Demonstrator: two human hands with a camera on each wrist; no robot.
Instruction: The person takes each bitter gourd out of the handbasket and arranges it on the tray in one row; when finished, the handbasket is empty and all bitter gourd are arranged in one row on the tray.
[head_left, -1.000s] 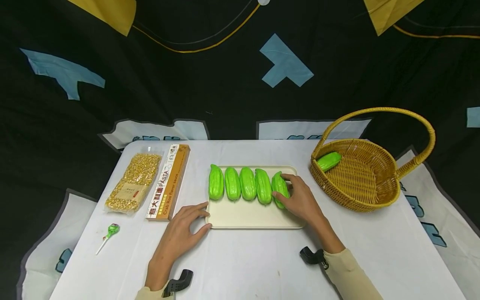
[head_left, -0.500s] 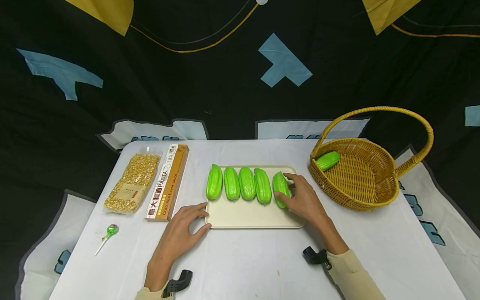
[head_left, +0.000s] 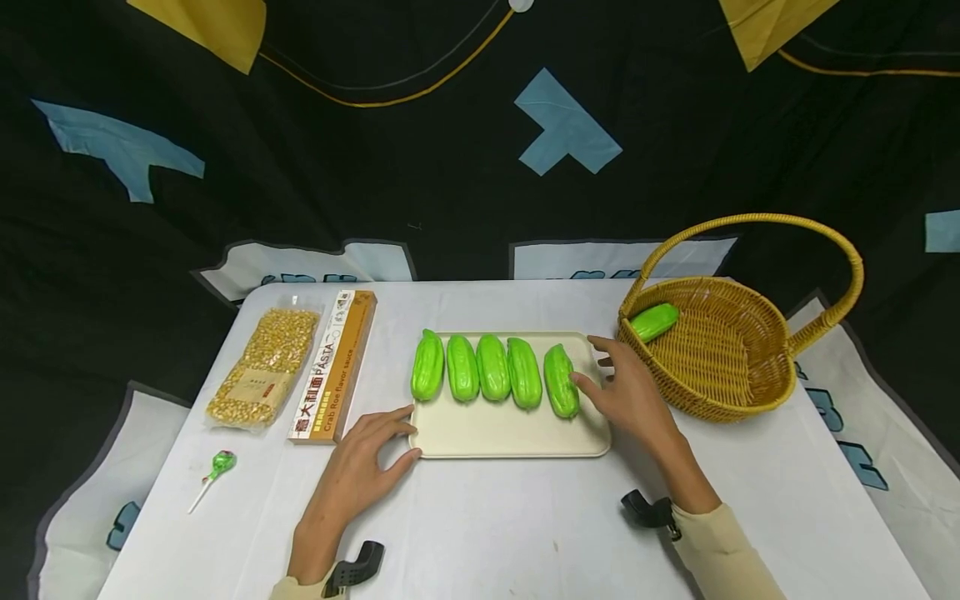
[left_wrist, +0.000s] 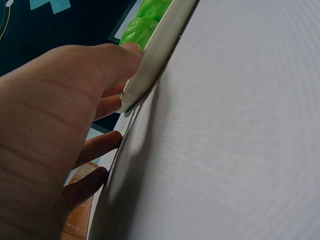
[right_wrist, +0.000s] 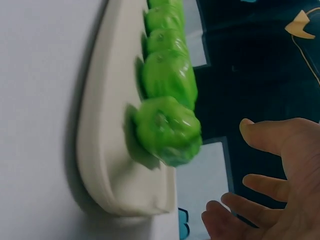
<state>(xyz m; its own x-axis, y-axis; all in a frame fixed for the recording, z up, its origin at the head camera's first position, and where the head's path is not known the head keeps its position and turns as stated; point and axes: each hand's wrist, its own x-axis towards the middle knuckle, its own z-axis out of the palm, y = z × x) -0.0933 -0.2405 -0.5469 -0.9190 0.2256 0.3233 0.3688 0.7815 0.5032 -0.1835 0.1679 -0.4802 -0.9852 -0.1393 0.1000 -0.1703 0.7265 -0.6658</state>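
Several bumpy, shiny green gourds, cucumber-like, lie in a row on a cream tray (head_left: 495, 433). The rightmost gourd (head_left: 561, 383) sits slightly apart from the others and shows end-on in the right wrist view (right_wrist: 167, 130). My right hand (head_left: 630, 396) hovers just right of it, over the tray's right edge, fingers spread and holding nothing; the right wrist view shows a gap between hand and gourd. My left hand (head_left: 363, 458) rests at the tray's left edge, with thumb (left_wrist: 131, 52) and fingertips touching the rim, fingers loosely bent.
A wicker basket (head_left: 708, 358) with a tall handle stands at the right, with one green gourd (head_left: 656, 322) inside. At the left lie a bag of corn kernels (head_left: 266, 358), a pasta box (head_left: 333, 367) and a lollipop (head_left: 217, 467). A black curtain hangs behind the table.
My right hand has let go of the rightmost gourd and drawn away to the right. That gourd now lies slightly farther from its neighbour. The left hand has stayed at the tray edge.
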